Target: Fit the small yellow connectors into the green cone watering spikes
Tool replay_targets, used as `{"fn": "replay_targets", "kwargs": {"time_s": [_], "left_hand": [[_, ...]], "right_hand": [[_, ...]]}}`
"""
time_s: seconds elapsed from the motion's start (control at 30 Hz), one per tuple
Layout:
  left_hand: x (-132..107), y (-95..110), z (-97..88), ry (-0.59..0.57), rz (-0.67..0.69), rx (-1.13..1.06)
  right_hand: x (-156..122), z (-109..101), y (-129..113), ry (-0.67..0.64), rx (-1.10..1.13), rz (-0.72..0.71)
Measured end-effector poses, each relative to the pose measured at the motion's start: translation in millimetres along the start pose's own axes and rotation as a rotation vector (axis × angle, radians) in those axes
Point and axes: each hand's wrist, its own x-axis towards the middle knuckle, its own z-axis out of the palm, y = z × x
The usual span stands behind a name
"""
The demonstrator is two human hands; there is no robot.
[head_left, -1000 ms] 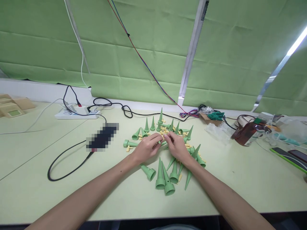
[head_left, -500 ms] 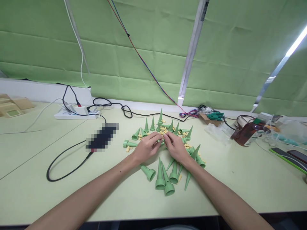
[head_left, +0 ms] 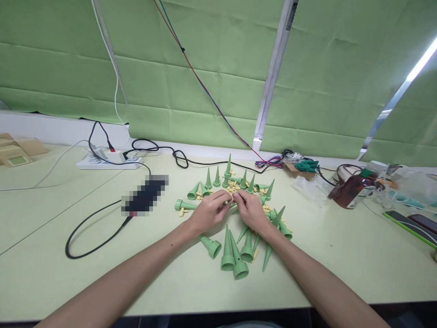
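Note:
In the middle of the table my left hand (head_left: 212,207) is closed around a green plastic watering spike (head_left: 226,202), which shows only in part between the fingers. My right hand (head_left: 251,208) meets it fingertip to fingertip, pinched on something small that the fingers hide. Around both hands lie many more green cone-shaped spikes (head_left: 227,250), some upright on their wide ends, others on their sides. Small yellow valve pieces (head_left: 233,183) are heaped just beyond my fingers. One yellow valve (head_left: 183,212) lies left of my left hand.
A power strip (head_left: 109,160) with black cables stands at the back left, near a pixelated dark device (head_left: 145,196). To the right are a brown bottle (head_left: 353,190), a small cardboard box (head_left: 300,171), clear plastic bags and a green-edged phone-like object (head_left: 411,228).
My fingertips have shifted very slightly where the two hands meet. The arms and the spikes on the table stay in place.

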Motion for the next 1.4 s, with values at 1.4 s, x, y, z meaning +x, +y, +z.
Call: {"fn": "replay_targets", "kwargs": {"time_s": [1.4], "left_hand": [[-1.4, -1.7, -1.5, -0.105, 0.018, -0.054]], "right_hand": [[0.6, 1.2, 2.4, -0.048, -0.144, 0.032]]}}
